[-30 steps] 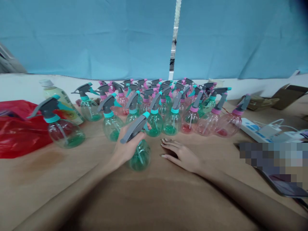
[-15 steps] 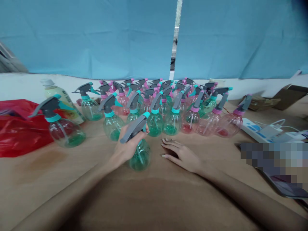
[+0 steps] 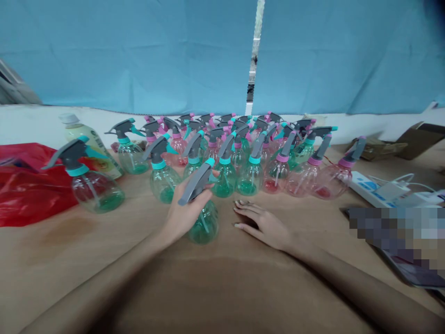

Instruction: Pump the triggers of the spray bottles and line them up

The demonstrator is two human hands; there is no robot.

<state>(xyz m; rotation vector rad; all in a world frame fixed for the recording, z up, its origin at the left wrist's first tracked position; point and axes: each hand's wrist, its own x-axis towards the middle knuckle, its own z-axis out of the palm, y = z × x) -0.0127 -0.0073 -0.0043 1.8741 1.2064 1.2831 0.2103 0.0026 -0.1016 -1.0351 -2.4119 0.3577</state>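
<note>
My left hand [image 3: 186,208] is closed around the neck of a clear green spray bottle [image 3: 205,225] with a grey and turquoise trigger head. Part of the bottle's neck is hidden by the fingers. To the right, my right hand [image 3: 262,225] rests on the brown table [image 3: 222,287] with fingers stretched out, holding nothing. Just beyond both hands stands a row of similar bottles, among them a green spray bottle [image 3: 249,181] and a pink spray bottle [image 3: 276,178]. More with pink or turquoise collars crowd behind.
At the left, a green spray bottle [image 3: 97,192] stands apart near a red plastic bag [image 3: 31,185] and a capped drink bottle [image 3: 81,132]. A white power strip [image 3: 368,188] and a dark, partly blurred flat device [image 3: 399,264] lie at the right. Behind hangs a blue cloth [image 3: 156,55].
My left hand and the spray bottle in it have shifted very slightly; the bottle's head sits a little differently. My right hand stays in place.
</note>
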